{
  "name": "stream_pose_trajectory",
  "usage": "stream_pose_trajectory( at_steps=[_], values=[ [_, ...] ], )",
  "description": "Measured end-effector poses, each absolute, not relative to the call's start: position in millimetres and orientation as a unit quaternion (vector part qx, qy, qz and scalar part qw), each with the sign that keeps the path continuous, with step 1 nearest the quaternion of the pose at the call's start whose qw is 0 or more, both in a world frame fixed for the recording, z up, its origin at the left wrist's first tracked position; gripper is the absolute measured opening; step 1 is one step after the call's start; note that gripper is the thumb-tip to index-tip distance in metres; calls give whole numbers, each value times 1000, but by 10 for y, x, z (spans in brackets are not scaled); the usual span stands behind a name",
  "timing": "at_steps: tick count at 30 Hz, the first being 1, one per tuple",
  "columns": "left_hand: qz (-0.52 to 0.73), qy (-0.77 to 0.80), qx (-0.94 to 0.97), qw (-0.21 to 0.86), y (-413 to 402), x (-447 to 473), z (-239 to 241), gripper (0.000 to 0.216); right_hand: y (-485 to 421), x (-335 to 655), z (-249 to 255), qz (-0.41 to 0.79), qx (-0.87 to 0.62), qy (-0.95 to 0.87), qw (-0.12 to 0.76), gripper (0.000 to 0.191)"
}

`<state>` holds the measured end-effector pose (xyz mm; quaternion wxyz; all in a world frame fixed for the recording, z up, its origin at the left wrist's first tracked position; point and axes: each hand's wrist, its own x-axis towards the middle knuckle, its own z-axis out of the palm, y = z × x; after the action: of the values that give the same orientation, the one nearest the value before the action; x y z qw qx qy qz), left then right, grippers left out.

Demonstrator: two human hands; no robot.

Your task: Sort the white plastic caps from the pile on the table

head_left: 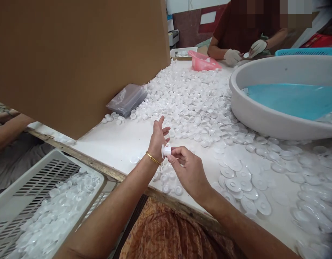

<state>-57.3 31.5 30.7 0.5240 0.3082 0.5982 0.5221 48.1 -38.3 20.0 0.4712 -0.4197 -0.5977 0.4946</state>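
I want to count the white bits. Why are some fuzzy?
Head view: soft even light, faint shadows; the heaped caps mid-table look sharp; the flat discs at the right edge smear; the basin looks stretched by the wide lens; the left hand and right hand, pinching a white piece, are clear.

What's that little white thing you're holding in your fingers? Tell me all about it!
The white piece is small and looks like smooth plastic, with a round flat rim on one end and a short tube body. It lies sideways above the table edge, pinched between the left hand at the rim and the right hand at the body.
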Motion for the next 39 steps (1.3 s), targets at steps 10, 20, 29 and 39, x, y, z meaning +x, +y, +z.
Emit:
stream_pose_trajectory(
  at_steps=[10, 20, 29, 39],
  values=[
    [554, 644, 324, 415, 271, -496, 234, 56, -398, 481, 93, 259, -389, -737, 488, 13],
    [496, 681, 389, 372, 271, -415, 235, 59, -416, 563, 63, 317, -425, -723, 443, 16],
    [478, 584, 495, 430, 170, -631, 313, 48, -193, 690, 37, 627, -436, -436, 476, 16],
    [225, 636, 714, 186, 7, -1230, 279, 32, -99, 767, 39, 608, -457, -469, 448, 27]
  ],
)
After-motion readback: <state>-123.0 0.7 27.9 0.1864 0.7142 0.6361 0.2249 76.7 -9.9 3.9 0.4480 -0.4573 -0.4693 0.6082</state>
